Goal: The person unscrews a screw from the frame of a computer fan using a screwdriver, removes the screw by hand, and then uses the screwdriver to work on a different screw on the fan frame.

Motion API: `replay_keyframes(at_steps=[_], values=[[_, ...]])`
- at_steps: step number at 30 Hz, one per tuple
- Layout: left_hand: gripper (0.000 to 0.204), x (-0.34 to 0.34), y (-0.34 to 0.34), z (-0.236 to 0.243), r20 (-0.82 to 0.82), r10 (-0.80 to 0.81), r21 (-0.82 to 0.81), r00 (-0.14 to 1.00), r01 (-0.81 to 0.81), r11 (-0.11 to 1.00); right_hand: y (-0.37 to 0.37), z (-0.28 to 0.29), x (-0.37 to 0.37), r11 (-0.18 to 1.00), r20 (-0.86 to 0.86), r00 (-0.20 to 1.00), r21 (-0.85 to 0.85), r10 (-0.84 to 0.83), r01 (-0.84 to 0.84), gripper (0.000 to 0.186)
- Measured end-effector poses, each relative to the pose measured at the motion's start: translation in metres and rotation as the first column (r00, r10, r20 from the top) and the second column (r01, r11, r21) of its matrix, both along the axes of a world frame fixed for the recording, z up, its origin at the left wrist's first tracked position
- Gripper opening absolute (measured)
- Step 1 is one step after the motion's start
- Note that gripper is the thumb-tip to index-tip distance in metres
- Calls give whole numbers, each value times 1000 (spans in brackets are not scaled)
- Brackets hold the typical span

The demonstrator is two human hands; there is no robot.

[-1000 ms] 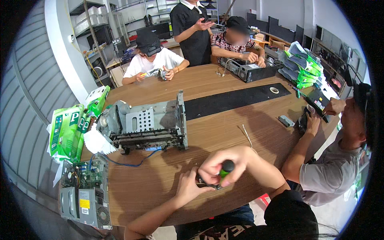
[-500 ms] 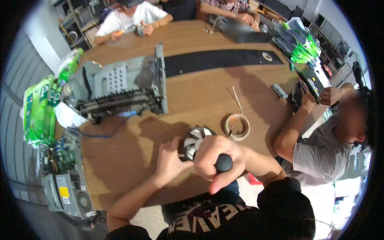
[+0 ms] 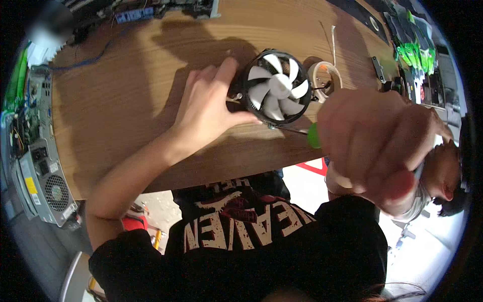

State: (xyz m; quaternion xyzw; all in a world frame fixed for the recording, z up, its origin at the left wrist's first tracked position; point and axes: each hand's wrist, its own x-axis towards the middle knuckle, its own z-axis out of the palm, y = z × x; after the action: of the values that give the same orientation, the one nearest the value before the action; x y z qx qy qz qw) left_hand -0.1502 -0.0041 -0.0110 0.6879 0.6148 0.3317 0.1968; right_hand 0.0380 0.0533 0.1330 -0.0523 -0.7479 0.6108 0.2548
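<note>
A round cooling fan with white blades and a black frame stands on the wooden table, its face turned up toward me. My left hand grips its left side, the thumb along the lower rim and the fingers at the left edge. A screwdriver with a green part on its handle is in my closed right hand, to the right of the fan. Its thin shaft slants left to a screw at the fan's lower rim; whether the tip sits in the screw I cannot tell. My fist hides most of the handle.
A tape roll lies just right of the fan. A metal computer unit and a circuit board line the left edge, near a blue cable. A small grey part lies at the right; another person is beyond my fist.
The view has tilted down. My right hand has moved right from over the fan, and the screwdriver now slants in from the side. The left hand stays at the fan.
</note>
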Motion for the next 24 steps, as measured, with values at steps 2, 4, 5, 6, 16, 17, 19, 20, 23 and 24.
replay_keyframes(at_steps=[2, 4, 5, 6, 16, 17, 19, 20, 23, 24], values=[[81, 1, -1, 0, -15, 19, 29, 1000, -18, 999, 6, 4, 8, 999, 55, 998, 32, 26, -28, 28], [79, 2, -1, -1, -53, 47, 80, 997, -43, 996, 7, 1, 11, 994, 42, 999, 105, 17, -22, 29], [77, 2, -2, -3, -35, 42, 84, 999, -39, 996, 7, -1, 11, 994, 10, 999, 100, 40, -41, 29], [76, 2, -4, -4, -28, 31, 97, 999, -28, 995, 2, -5, 11, 997, -55, 998, 71, 31, -27, 30], [69, 6, 1, -19, 87, 10, 235, 996, -30, 971, -30, -13, 0, 898, -303, 845, -153, -440, 413, 34], [68, 6, 1, -19, 85, 7, 237, 996, -27, 971, -32, -12, 0, 897, -300, 845, -172, -442, 408, 35], [66, 5, 1, -17, 110, -6, 214, 994, -18, 977, -34, -11, 0, 893, -295, 845, -212, -446, 397, 39], [65, 5, 1, -16, 120, -7, 204, 993, -18, 979, -34, -10, 0, 881, -308, 829, -241, -467, 407, 36], [71, 6, 1, -16, 95, 36, 143, 995, -49, 988, -21, -8, 2, 932, -263, 931, -326, -253, 161, 22], [68, 7, 2, -16, 80, 47, 153, 996, -59, 986, -14, -7, 3, 930, -241, 963, -366, -124, 29, 17]])
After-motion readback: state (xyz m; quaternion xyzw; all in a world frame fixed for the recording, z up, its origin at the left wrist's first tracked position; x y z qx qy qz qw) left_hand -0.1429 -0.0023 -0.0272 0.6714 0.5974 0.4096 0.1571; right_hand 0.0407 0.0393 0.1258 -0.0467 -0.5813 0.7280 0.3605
